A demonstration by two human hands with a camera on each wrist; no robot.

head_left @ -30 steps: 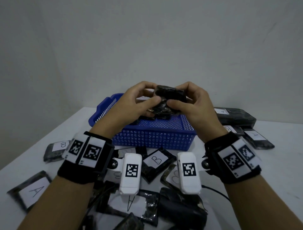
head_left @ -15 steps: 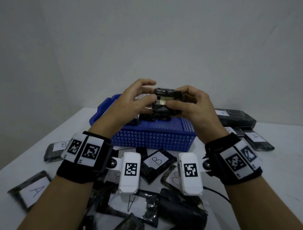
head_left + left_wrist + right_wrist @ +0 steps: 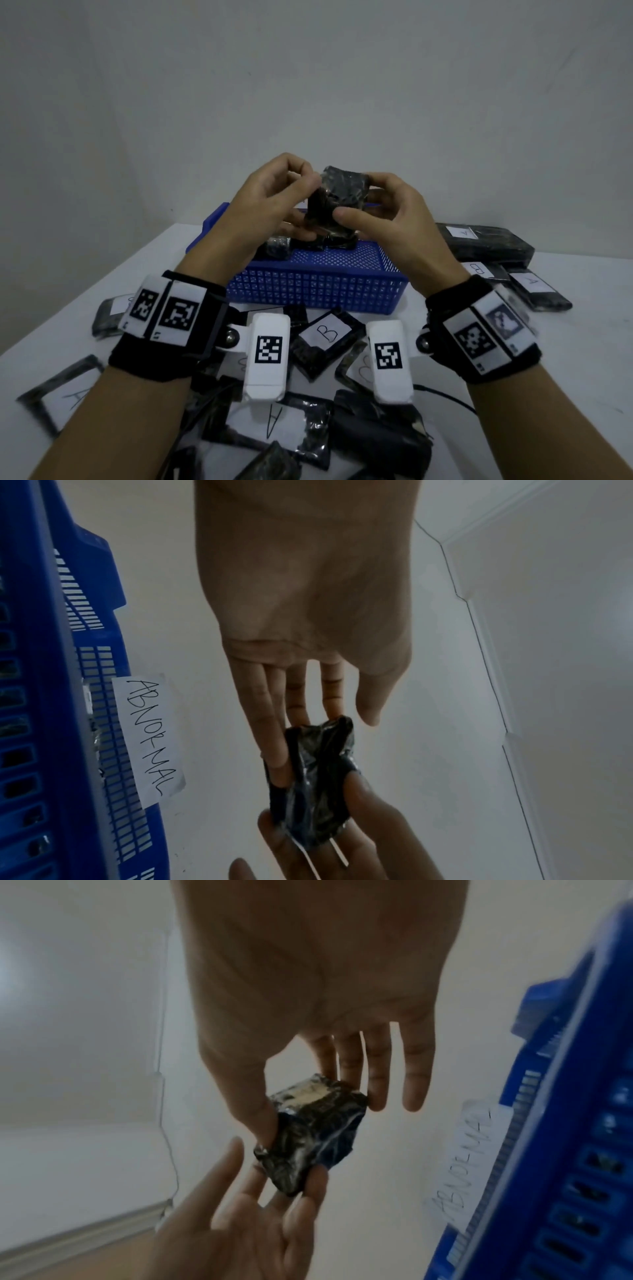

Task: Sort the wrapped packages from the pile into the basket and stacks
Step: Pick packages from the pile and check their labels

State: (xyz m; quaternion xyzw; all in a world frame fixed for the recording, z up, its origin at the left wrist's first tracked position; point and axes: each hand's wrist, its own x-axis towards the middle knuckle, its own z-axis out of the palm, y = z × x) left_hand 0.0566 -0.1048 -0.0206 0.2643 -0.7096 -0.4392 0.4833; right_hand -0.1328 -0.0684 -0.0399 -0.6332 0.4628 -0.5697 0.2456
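I hold one small black wrapped package (image 3: 339,195) upright in the air, over the far part of the blue basket (image 3: 318,284). My left hand (image 3: 301,205) pinches its left edge and my right hand (image 3: 356,202) grips its right side with thumb in front. No label shows on it. In the left wrist view my left hand (image 3: 322,739) touches the package (image 3: 318,777) from above. From the right wrist, the right hand (image 3: 308,1110) pinches the package (image 3: 315,1131), which shows a pale patch on top. The basket (image 3: 44,723) bears an "ABNORMAL" label (image 3: 150,739).
A pile of black packages with A and B labels (image 3: 325,335) lies on the white table between my wrists and the basket. A stack of A packages (image 3: 479,240) stands at the right, more (image 3: 534,287) in front of it. Dark packages (image 3: 277,246) lie inside the basket.
The package went from lying flat between my hands to standing upright, and both hands shifted their hold on it. It stays above the basket.
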